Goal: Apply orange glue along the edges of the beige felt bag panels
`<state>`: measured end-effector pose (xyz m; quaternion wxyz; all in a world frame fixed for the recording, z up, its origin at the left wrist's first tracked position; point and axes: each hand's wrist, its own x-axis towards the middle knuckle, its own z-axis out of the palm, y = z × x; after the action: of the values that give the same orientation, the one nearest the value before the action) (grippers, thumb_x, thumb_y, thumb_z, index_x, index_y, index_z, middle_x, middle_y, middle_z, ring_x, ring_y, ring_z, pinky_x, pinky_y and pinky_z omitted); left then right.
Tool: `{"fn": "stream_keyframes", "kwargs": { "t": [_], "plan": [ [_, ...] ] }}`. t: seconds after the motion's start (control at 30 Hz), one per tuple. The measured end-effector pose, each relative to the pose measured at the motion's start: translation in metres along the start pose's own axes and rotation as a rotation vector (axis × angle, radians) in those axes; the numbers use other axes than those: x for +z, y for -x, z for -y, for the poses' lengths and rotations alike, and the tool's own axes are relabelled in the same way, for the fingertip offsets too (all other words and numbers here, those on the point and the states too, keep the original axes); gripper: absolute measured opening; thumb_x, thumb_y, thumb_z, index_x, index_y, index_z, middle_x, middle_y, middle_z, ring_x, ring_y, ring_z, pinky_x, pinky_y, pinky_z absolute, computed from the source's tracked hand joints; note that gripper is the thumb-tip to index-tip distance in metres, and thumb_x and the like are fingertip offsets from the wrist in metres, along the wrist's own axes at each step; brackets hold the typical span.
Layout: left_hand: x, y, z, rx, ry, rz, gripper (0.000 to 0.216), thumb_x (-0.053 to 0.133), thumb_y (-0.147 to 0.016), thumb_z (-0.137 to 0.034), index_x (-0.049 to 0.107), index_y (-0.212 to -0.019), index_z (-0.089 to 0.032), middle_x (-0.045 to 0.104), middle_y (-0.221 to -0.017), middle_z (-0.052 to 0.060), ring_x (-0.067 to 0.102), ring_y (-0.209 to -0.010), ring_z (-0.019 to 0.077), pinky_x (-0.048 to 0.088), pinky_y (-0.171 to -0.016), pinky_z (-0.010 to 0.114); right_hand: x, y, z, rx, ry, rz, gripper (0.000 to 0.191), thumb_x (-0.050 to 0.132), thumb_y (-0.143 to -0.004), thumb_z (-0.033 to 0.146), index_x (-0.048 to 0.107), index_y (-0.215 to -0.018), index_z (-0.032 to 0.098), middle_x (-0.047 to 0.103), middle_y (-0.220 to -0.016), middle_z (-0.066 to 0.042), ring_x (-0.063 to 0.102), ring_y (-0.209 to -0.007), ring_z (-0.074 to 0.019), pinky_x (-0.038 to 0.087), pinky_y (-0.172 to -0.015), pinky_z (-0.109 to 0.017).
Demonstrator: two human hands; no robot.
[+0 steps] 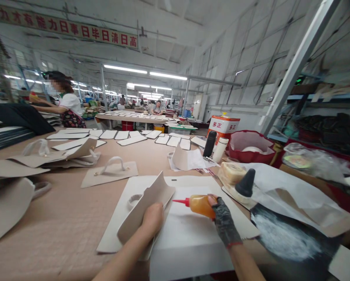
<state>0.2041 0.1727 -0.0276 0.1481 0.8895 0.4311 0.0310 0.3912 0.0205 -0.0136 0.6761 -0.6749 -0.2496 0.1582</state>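
Observation:
My left hand point(153, 218) is bare and closed on the edge of a beige bag panel point(142, 210), which is tilted up; its looped handle point(134, 200) shows on the far side. In a dark fingerless glove, my right hand point(224, 220) grips a glue bottle point(201, 205) filled with amber liquid. The bottle lies sideways, and its red nozzle points left toward the panel's edge, a small gap apart. Under both hands are a white sheet point(189, 230) and a larger pale board point(113, 230).
A flat panel with a handle point(89, 179) and several stacked bag pieces point(7, 203) lie left. A black bottle point(210, 143), a white flask point(220, 150), a red basin point(251, 156) and a black cone point(246, 184) stand right. Another person point(71, 103) works at far left.

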Motion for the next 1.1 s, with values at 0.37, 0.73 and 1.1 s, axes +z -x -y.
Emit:
{"fn": "stream_keyframes", "kwargs": {
  "t": [0.37,0.73,1.1],
  "plan": [
    [0.004,-0.007,0.004,-0.014,0.023,-0.032,0.032,0.035,-0.087,-0.019,0.067,-0.087,-0.015,0.07,-0.093,0.011,0.063,-0.088,0.0217,0.043,-0.073,0.027,0.024,-0.02,-0.009,-0.093,0.121,-0.022,0.043,0.057,-0.067,0.055,0.055,-0.089,0.018,0.061,-0.085,-0.007,0.058,-0.076,-0.0221,0.049,-0.068,-0.032],
    [0.005,-0.008,0.003,0.005,0.016,-0.044,0.031,0.036,-0.087,-0.02,0.066,-0.086,-0.015,0.069,-0.092,0.011,0.064,-0.087,0.0209,0.043,-0.074,0.028,0.035,-0.037,-0.015,-0.169,0.269,-0.113,0.045,0.051,-0.071,0.055,0.053,-0.097,0.018,0.061,-0.094,-0.011,0.06,-0.084,-0.0246,0.049,-0.08,-0.037],
    [0.001,-0.006,0.0,0.02,-0.002,-0.062,0.03,0.036,-0.086,-0.02,0.065,-0.087,-0.015,0.07,-0.093,0.011,0.064,-0.088,0.0212,0.043,-0.074,0.028,0.034,-0.046,-0.02,-0.23,0.367,-0.106,0.045,0.048,-0.075,0.051,0.055,-0.101,0.016,0.062,-0.096,-0.012,0.06,-0.085,-0.0242,0.048,-0.082,-0.037]
  ]
}}
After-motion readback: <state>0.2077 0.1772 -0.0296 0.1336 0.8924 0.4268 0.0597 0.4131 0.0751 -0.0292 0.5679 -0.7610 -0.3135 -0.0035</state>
